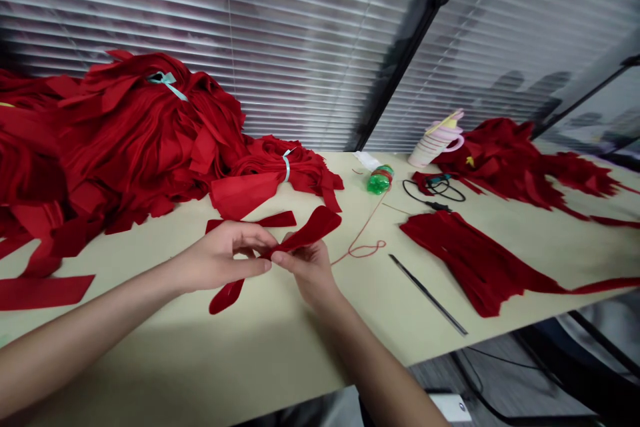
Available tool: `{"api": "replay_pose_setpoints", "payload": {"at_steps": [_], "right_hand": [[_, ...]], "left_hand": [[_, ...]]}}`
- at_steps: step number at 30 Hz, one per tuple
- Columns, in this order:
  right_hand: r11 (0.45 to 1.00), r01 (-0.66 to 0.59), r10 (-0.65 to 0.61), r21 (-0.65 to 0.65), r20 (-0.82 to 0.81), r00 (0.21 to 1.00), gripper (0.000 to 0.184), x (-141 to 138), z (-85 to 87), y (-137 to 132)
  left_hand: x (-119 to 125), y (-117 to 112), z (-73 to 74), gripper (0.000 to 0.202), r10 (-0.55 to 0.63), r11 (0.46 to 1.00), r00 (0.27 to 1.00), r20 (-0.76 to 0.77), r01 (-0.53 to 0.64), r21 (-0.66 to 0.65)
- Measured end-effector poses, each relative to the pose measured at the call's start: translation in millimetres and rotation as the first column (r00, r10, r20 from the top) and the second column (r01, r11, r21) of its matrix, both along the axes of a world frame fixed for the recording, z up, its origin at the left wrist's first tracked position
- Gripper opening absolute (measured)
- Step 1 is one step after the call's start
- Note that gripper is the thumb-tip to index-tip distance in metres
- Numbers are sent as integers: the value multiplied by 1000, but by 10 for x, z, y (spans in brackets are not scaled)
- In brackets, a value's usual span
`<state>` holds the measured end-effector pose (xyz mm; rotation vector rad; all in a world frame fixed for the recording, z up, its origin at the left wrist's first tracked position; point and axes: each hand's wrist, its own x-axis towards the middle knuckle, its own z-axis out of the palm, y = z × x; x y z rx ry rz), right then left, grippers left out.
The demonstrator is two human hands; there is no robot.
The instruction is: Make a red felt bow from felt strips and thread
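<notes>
Pale table [300, 360] under held red velvet strip [317, 227]. Big red cloth pile [150, 120] behind strip, to left; loose ends could slide down, get mixed in. Left hand [220, 257] has fingertips closed on strip's middle; right hand [311, 267] pinches strip just beside. If either pinch goes slack, soft cloth could slip, folds come undone. Thin dark stick [427, 293] right of strip; bump could push it off. Red thread [363, 223] loops near strip, right side; brushing it could make knots.

Head camera, perhaps tilted, looks down at hands [214, 257].
</notes>
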<state>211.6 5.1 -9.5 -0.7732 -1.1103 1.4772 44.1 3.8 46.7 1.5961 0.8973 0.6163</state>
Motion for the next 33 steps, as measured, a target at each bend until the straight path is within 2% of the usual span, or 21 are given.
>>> {"api": "replay_pose_setpoints", "payload": {"at_steps": [2, 4, 7, 10, 14, 18, 21, 25, 30, 33], "right_hand": [[1000, 24, -23, -17, 29, 999, 26, -5, -1, 5], [999, 27, -25, -23, 52, 998, 28, -5, -6, 7], [1000, 0, 1, -29, 37, 999, 27, 4, -17, 10], [998, -13, 14, -55, 17, 1000, 26, 14, -21, 16], [998, -17, 14, -59, -44, 999, 20, 22, -18, 30], [999, 0, -2, -37, -63, 998, 16, 16, -18, 36], [998, -6, 5, -62, -9, 1000, 16, 4, -9, 28], [995, 35, -35, -89, 2, 999, 18, -3, 12, 19], [991, -17, 10, -133, -51, 999, 17, 1, -8, 29], [987, 6, -12, -163, -40, 999, 19, -2, -39, 32]], "left_hand": [[8, -3, -18, 16, 11, 998, 1000, -9, -11, 65], [24, -2, -28, 14, 27, 999, 1000, 2, -27, 46], [43, 11, -23, 14, 56, 992, 995, 78, -47, -114], [40, 25, -16, 16, 100, 963, 985, 139, -60, -264], [28, 29, -25, 17, 157, 924, 971, 182, -79, -375], [38, 35, -27, 17, 120, 949, 980, 159, -66, -308], [43, 42, -24, 19, 76, 974, 993, 85, -56, -219], [37, 44, -48, 23, 72, 983, 997, -16, -74, -165], [60, 30, -129, 18, 139, 978, 988, 72, -125, -167], [72, 36, -185, 17, 184, 965, 974, 129, -154, -210]]}}
